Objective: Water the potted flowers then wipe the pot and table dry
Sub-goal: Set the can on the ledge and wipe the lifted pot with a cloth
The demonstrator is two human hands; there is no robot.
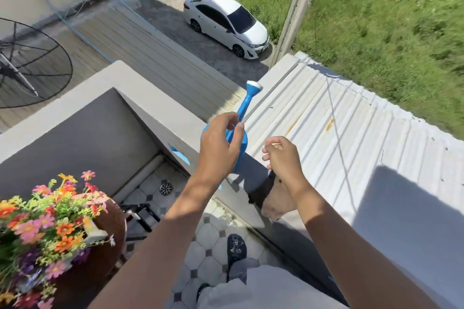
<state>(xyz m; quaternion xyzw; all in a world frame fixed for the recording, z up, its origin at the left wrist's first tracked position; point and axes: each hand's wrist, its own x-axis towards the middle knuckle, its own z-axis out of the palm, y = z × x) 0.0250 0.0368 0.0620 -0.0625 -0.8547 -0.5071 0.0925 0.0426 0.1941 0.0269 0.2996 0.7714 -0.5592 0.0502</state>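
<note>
Potted flowers [47, 223] stand at lower left. Farther out, the left hand [221, 144], fingers loosely curled, hovers at the blue watering can [239, 133] on the balcony ledge [155, 105]; the right hand [282, 158] hangs relaxed, holding nothing.

Blue watering can [240, 133] standing on a grey balcony wall [155, 105], left hand [221, 144] poised over it with fingers loosely curled. Right hand [282, 158] just beside, loosely curled. Potted flowers [47, 228] lower left; white car [226, 22] parked below.
</note>
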